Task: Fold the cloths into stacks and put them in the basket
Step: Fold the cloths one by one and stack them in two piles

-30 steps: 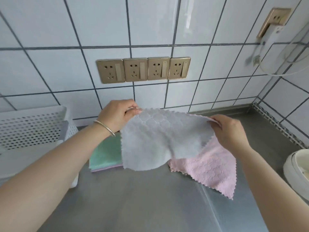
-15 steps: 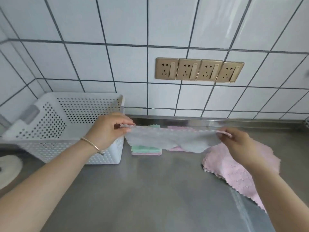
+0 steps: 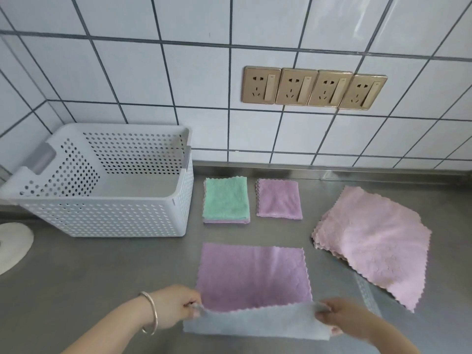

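**First fold starting on the two-sided cloth**

The two-sided cloth [image 3: 252, 274] is lying flat on the steel counter [image 3: 102, 277], purple face up, its near edge turning over to show grey. To fold well, judging from here: both corners should be travelling together to the far edge, meeting it squarely, then the crease pressed flat.

The left hand [image 3: 176, 306] is pinching the near left corner, fingers closed on the fabric. The right hand [image 3: 334, 315] is pinching the near right corner the same way.

The basket [image 3: 107, 218] is standing empty at left. Just beside it are sitting a green-topped folded stack [image 3: 226, 199] and a folded purple cloth [image 3: 279, 198]. Unfolded pink cloths [image 3: 375, 241] are waiting at right.
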`<control>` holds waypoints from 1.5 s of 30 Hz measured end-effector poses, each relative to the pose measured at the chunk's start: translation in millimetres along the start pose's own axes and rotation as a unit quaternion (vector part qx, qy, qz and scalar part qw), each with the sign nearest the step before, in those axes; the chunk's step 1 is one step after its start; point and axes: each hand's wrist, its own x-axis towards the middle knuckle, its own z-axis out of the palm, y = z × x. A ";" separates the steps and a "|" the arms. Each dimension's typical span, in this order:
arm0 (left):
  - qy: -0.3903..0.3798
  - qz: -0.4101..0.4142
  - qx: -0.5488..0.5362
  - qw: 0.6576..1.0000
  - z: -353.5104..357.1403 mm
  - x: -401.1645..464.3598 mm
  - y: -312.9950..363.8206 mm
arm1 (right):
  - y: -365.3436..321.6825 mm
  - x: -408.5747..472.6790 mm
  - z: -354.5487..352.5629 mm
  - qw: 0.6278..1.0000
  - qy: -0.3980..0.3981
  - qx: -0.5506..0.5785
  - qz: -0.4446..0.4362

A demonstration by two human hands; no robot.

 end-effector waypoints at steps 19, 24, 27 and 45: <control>0.227 -0.161 -0.234 0.932 -2.3 85.8 -14.3 | -25.1 73.3 10.7 0.958 0.267 0.099 0.003; 0.236 -0.180 -0.218 0.930 -3.7 98.8 -18.8 | -29.1 81.7 6.9 0.952 0.293 0.091 -0.002; 0.241 -0.186 -0.217 0.927 -3.6 104.3 -20.6 | -29.0 88.0 5.2 0.949 0.305 0.079 0.008; 0.268 0.047 0.138 0.952 34.2 117.9 47.9 | -13.7 65.5 32.5 0.935 0.329 0.056 0.117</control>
